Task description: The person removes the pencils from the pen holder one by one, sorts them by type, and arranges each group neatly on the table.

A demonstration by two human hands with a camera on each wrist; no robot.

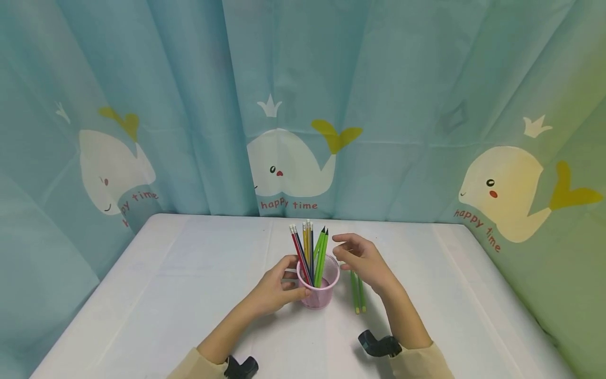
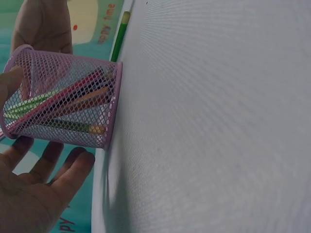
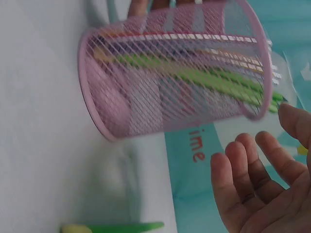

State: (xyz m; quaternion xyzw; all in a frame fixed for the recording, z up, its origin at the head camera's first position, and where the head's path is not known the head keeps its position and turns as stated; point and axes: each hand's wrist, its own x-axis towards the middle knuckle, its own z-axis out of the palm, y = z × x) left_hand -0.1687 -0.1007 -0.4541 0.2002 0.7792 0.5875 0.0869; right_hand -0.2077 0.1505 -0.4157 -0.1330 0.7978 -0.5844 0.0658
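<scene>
Left hand (image 1: 273,288) is gripping pink cup (image 1: 318,301), which is standing upright on table (image 1: 189,295) with pencils (image 1: 320,260) inside. Right hand (image 1: 363,259) is hovering just beside cup, fingers loosely bent; two green pencils (image 1: 355,295) are lying right of cup.

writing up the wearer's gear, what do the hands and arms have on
The left hand and right hand wear no gloves. The left sleeve and right sleeve are plain beige, ending short of the wrists. A curved black fitting sits beside each sleeve's end; no cables show.
</scene>
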